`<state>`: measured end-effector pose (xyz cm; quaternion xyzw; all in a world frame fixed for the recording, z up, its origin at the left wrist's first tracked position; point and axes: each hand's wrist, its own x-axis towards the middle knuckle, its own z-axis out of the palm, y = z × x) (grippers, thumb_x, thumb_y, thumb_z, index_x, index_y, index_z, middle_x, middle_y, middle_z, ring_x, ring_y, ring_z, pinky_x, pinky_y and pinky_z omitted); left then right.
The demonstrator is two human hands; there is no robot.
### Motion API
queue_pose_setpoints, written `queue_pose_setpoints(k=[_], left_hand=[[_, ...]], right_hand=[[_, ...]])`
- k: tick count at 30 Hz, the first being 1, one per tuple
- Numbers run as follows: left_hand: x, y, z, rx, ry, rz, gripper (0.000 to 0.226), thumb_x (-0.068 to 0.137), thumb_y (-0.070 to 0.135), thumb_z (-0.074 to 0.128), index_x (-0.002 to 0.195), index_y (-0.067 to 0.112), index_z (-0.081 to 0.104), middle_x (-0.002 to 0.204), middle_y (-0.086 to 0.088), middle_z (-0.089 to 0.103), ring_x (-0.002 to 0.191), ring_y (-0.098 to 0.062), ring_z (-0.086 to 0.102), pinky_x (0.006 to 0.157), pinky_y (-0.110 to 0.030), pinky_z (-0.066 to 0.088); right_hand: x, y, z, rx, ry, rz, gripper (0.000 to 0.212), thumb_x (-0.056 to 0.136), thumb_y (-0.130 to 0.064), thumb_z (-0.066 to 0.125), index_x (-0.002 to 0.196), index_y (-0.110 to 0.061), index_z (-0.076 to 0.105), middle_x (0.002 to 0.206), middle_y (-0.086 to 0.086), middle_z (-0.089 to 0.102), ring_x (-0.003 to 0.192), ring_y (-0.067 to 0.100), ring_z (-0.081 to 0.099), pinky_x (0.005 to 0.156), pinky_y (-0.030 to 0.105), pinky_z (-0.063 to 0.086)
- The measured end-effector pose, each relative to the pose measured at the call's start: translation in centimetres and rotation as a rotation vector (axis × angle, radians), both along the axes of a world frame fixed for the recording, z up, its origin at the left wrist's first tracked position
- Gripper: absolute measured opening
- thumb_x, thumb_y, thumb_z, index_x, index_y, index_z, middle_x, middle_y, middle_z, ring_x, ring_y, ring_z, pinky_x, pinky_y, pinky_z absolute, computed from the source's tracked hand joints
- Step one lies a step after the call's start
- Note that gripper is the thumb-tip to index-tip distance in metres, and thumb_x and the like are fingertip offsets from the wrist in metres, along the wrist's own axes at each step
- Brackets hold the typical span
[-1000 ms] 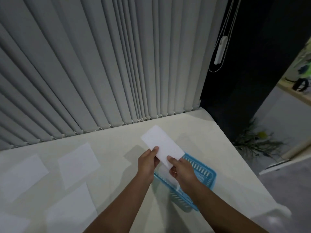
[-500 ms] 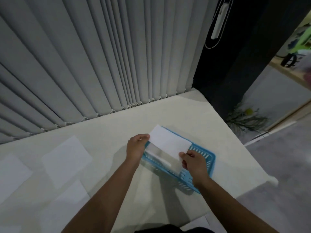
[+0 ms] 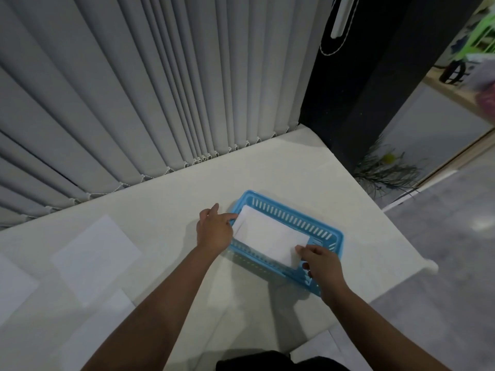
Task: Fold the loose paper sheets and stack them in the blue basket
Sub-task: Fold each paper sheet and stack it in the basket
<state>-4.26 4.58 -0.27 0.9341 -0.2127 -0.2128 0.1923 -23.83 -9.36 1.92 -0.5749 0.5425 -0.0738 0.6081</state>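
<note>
White folded paper, where was it? asked one child.

Down in the blue basket, near the right corner of the table, said the other. It lay right between the person's two hands.

Why did both hands have it?

Maybe so it would go in flat and straight. The right hand pinched the near right corner, thumb on top. The left hand was at the left end. One finger reached out to the edge, and the thumb stuck up, off the paper. Whether that hand gripped or only touched did not show.

And the other papers?

Loose sheets lay flat on the table, well off to the left, not yet folded.
</note>
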Motion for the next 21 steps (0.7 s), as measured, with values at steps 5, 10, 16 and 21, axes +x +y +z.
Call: queue_pose_setpoints(k=[5,10,16,21], left_hand=[[0.4,0.0,-0.1,0.055,0.016,-0.023,0.049,0.095,0.009,0.032,0.125,0.037,0.060,0.158,-0.004,0.024,0.142,-0.024,0.019,0.113,-0.037,0.030],[0.9,0.3,-0.2,0.039,0.083,-0.018,0.051,0.095,0.009,0.031,0.124,0.037,0.061,0.159,-0.004,0.021,0.143,-0.023,0.016,0.114,-0.036,0.027],[0.9,0.2,0.0,0.057,0.087,-0.028,0.050,0.096,0.010,0.029,0.125,0.037,0.060,0.159,-0.004,0.021,0.142,-0.024,0.016,0.114,-0.039,0.028],[0.8,0.2,0.0,0.044,0.092,-0.027,0.047,0.097,0.012,0.030,0.126,0.035,0.060,0.159,-0.003,0.021,0.143,-0.023,0.015,0.114,-0.039,0.028]], right_hand=[[0.4,0.0,0.8,-0.007,0.003,-0.035,0.018,0.088,-0.016,0.066,0.071,-0.013,0.064,0.077,0.004,0.063,0.069,0.017,0.056,0.069,0.031,0.048],[0.8,0.4,0.6,-0.004,0.002,-0.059,0.012,0.089,-0.016,0.065,0.079,-0.009,0.066,0.081,0.004,0.064,0.070,0.016,0.057,0.061,0.026,0.046],[1.4,0.5,0.6,-0.019,-0.008,-0.056,0.016,0.089,-0.016,0.066,0.072,-0.017,0.063,0.080,0.003,0.065,0.069,0.014,0.058,0.057,0.023,0.045],[1.6,0.5,0.4,-0.008,-0.001,-0.054,0.015,0.088,-0.016,0.066,0.073,-0.016,0.064,0.081,0.004,0.065,0.069,0.015,0.057,0.057,0.023,0.046]])
